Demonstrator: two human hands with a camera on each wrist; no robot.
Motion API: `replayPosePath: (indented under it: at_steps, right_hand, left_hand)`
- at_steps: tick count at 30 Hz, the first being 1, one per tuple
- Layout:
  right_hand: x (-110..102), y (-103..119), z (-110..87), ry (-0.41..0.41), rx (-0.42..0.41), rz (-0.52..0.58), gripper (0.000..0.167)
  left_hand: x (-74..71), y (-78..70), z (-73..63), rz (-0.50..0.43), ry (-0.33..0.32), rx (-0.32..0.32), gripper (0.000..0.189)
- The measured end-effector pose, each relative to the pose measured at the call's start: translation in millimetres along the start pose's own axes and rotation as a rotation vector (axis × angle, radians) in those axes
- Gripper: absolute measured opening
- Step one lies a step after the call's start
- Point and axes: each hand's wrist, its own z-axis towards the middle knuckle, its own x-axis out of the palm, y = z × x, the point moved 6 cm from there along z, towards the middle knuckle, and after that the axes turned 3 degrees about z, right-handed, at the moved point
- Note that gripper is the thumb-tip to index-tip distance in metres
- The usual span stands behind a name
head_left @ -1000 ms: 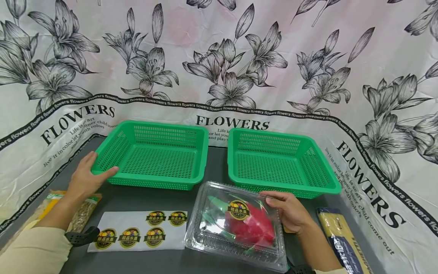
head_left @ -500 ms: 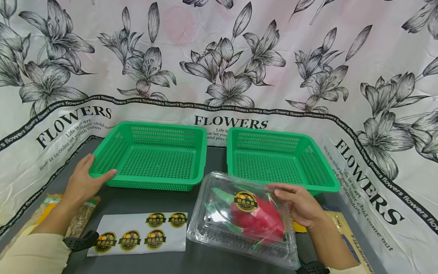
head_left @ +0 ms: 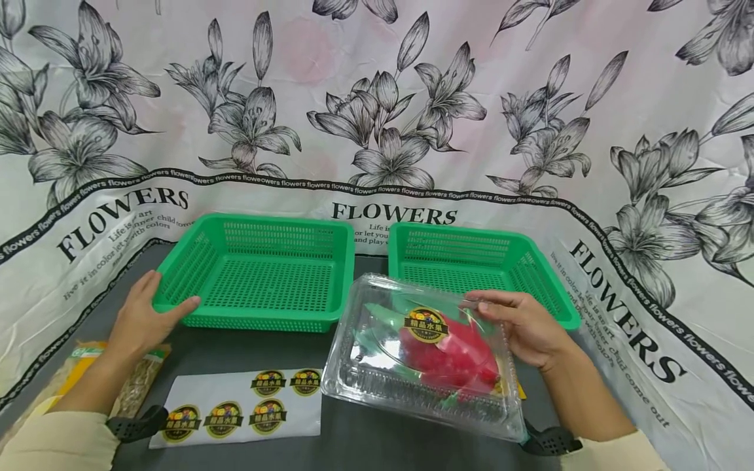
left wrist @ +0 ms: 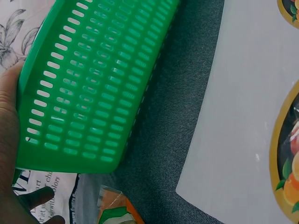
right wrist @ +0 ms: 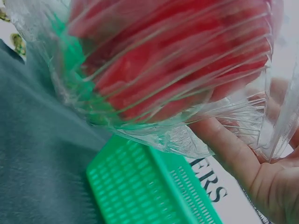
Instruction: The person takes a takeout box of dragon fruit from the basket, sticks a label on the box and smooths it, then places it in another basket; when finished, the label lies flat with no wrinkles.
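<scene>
My right hand (head_left: 533, 327) grips the right edge of a clear plastic box (head_left: 359, 376), which is tilted and raised in front of the right green basket (head_left: 556, 294). Inside the box lies a red dragon fruit (head_left: 462, 366) with green tips. A round black-and-gold sticker (head_left: 427, 325) is on its lid. In the right wrist view, fingers (right wrist: 229, 151) reach under the box's ridged edge. My left hand (head_left: 141, 317) holds the front left corner of the left green basket (head_left: 259, 320), its thumb on the front rim. Some left fingers are hidden behind the basket wall.
A white sheet (head_left: 218, 386) with several round stickers lies on the dark table, left of the box. Beside the left forearm is a packaged bag (head_left: 141, 383) with brown contents. A bit of something yellow (head_left: 521, 390) shows behind the box. Printed floral cloth (head_left: 383, 98) hangs behind the baskets.
My right hand has lifted the clear box with the dragon fruit up and slightly to the right. It now overlaps the right basket's front more. My left hand has stayed on the left basket.
</scene>
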Motion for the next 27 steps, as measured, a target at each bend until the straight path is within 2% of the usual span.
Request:
replayPosePath:
  at_steps: [7,15,27]
  right_hand:
    - [11,20,15.0,0.023,-0.005,0.012,0.030]
    - [22,36,33.7,0.018,0.074,0.049,0.029]
    - [35,60,68.4,0.008,0.101,0.024,0.026]
  left_hand:
    - [0.6,5.1,-2.0,0.001,0.007,-0.030,0.099]
    - [-1.4,4.7,-1.8,0.020,0.002,-0.020,0.099]
    - [-0.1,1.0,-2.2,0.000,0.010,-0.017,0.099]
